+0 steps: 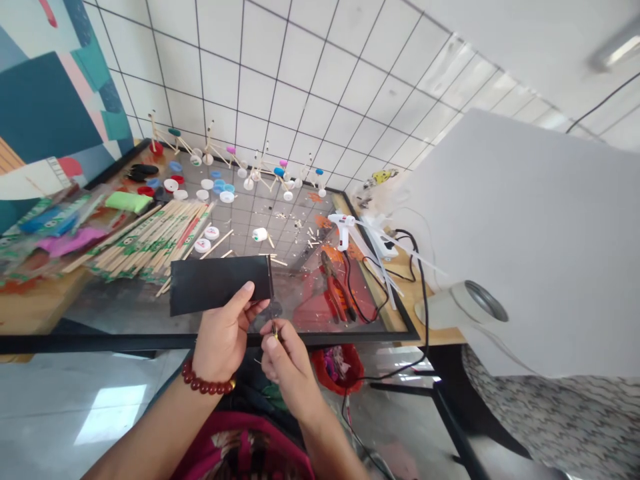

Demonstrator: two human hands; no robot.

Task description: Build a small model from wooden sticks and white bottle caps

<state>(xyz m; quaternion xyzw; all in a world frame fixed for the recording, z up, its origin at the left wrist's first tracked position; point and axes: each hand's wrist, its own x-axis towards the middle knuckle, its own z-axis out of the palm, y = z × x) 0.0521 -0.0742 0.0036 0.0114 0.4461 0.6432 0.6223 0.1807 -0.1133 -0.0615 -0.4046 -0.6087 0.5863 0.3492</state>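
Note:
My left hand (223, 333) grips a flat black rectangular sheet (215, 283) by its lower edge, thumb lying on its face, and holds it level over the near edge of the glass-topped table (150, 310). My right hand (285, 357) is closed just to the right of it, pinching a small thin tool (273, 319) whose slim part runs up along the sheet's right edge. What the tool is I cannot make out. A red bead bracelet (205, 383) circles my left wrist.
A pile of wooden chopsticks (150, 243) and bottle caps (210, 187) lies at left. Small stick-and-cap models (260, 170) stand along the tiled wall. A white glue gun (344, 230), red pliers (335, 287) and black cords lie at right, beside a white lamp (465, 303).

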